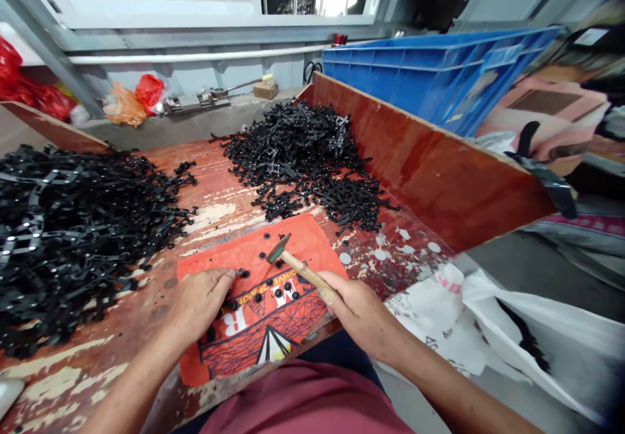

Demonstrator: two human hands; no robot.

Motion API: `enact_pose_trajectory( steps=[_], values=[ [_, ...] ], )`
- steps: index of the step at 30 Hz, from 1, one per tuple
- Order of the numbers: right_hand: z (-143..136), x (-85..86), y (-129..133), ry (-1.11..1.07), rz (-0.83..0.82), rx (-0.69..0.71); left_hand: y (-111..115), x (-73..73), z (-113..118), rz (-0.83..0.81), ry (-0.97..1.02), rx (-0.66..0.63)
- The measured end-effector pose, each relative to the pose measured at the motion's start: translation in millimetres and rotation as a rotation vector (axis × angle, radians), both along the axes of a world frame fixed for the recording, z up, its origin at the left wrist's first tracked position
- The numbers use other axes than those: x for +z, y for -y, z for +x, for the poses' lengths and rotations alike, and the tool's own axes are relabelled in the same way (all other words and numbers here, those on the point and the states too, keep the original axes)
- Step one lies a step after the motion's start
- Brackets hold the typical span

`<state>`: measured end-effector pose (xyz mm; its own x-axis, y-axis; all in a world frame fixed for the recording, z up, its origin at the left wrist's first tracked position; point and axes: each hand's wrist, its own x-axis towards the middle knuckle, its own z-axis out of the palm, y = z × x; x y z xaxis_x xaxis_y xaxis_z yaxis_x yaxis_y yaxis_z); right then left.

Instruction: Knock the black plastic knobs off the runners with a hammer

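My right hand (349, 300) is wrapped round the wooden handle of a small hammer (305, 271), its dark head over an orange printed cloth (312, 239). My left hand (202, 297) rests at the cloth's left side, fingers bent together; whatever they hold, if anything, is hidden. Beside its fingertips lies a small black round part (243, 272). Several similar black parts are scattered on the cloth under and around the hammer. Behind the cloth is a heap of black chain links (293, 144), and a bigger heap (73, 226) is at the left.
A worn red bench (205, 180) carries everything, with a raised wooden side board (415, 161) at right. Beyond it stands a blue crate (400, 69). White sacks (439, 317) are at lower right, and a metal tool (200, 99) lies by the wall.
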<state>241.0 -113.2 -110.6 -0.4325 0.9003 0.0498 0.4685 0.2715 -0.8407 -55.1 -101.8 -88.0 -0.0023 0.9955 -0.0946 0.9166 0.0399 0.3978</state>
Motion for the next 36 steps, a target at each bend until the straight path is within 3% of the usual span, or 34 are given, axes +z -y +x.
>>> enact_pose_trajectory(
  steps=[6,10,20,29,36],
  values=[
    [-3.0,-0.1,-3.1,-0.017,-0.005,0.006,-4.6,-9.7,-6.8,0.016,-0.034,-0.037],
    [-9.1,9.2,-4.9,-0.041,0.06,0.079,-6.6,-14.4,-10.2,-0.007,-0.058,-0.032],
    [-21.4,28.8,-13.7,0.035,0.239,0.099,-6.8,-14.0,-15.5,-0.023,0.149,0.021],
    [-23.2,14.5,-15.0,0.064,0.228,0.09,-7.4,-15.2,-11.6,0.001,0.044,-0.01],
    [-28.7,15.5,-13.7,0.167,0.377,0.063,-7.8,-14.9,-7.7,-0.007,0.025,0.036]
  ],
)
